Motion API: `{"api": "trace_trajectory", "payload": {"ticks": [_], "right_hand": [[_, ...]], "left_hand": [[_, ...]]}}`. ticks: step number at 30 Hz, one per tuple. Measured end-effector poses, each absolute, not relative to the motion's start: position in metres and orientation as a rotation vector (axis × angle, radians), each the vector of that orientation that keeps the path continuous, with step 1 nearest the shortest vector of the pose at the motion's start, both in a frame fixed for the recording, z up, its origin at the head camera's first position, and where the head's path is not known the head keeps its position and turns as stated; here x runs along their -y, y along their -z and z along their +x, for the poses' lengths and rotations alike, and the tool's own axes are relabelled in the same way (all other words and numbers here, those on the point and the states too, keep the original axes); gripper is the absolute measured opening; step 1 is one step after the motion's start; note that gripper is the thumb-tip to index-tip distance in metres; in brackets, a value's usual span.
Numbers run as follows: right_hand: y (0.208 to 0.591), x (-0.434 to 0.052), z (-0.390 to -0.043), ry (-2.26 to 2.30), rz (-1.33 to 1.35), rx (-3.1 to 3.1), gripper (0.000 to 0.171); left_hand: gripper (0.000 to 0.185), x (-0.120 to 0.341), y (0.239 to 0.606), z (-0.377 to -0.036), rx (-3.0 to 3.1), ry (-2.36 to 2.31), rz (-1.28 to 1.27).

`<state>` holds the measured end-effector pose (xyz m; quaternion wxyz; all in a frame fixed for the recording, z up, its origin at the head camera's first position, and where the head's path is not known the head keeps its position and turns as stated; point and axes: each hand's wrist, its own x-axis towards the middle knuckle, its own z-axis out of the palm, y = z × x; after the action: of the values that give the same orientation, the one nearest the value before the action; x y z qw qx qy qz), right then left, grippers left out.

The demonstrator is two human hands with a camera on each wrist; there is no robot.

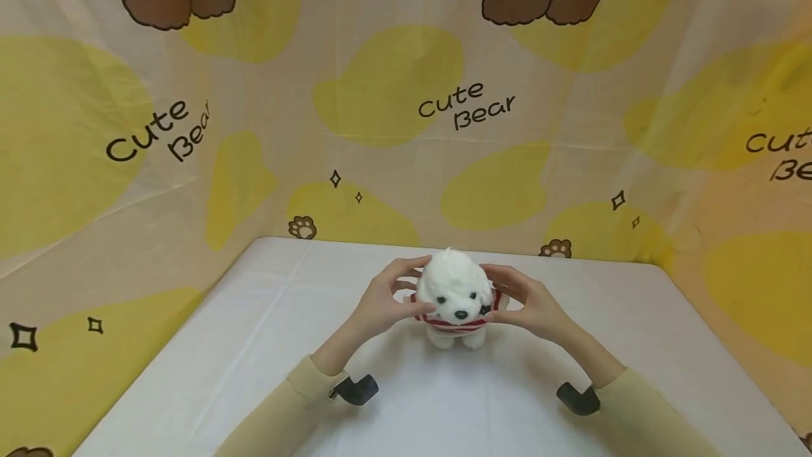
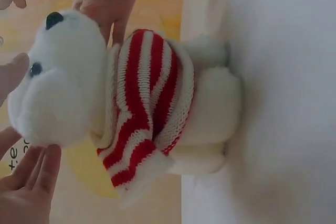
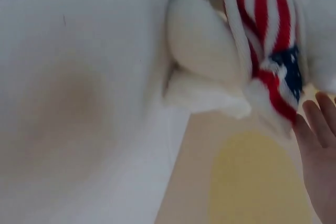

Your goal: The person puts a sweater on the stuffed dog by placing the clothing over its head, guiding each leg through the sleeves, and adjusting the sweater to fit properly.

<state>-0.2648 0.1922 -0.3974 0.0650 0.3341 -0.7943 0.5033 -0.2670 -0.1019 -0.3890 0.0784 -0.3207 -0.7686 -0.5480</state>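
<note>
White worktop (image 1: 298, 330): beneath the plush dog (image 1: 453, 289)
Plush dog: upright, facing the person
Left hand (image 1: 388, 298): thumb and fingers apart, beside its head
Right hand (image 1: 533, 303): likewise parted, at the dog's other side
Red-striped sweater (image 2: 143, 80): around its body

A plush toy (image 3: 205, 38) in striped sweater (image 3: 274, 11) at two o'clock. Right hand (image 3: 320, 156) at four, worktop (image 3: 58, 140) at nine.

Forearms (image 1: 274, 407) angled inward, fingers (image 2: 50, 169) loosely curved
</note>
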Motion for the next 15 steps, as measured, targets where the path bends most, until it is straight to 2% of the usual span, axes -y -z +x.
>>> {"api": "trace_trajectory", "payload": {"ticks": [6, 15], "right_hand": [[0.41, -0.178, -0.263, -1.53, 0.962, 2.335, 0.071], [0.412, -0.178, -0.263, -1.572, 0.885, 2.24, 0.063]], "left_hand": [[0.073, 0.088, 0.391, -0.262, 2.295, 1.602, -0.903], [0.068, 0.076, 0.379, -0.265, 2.296, 1.665, -0.829]]}}
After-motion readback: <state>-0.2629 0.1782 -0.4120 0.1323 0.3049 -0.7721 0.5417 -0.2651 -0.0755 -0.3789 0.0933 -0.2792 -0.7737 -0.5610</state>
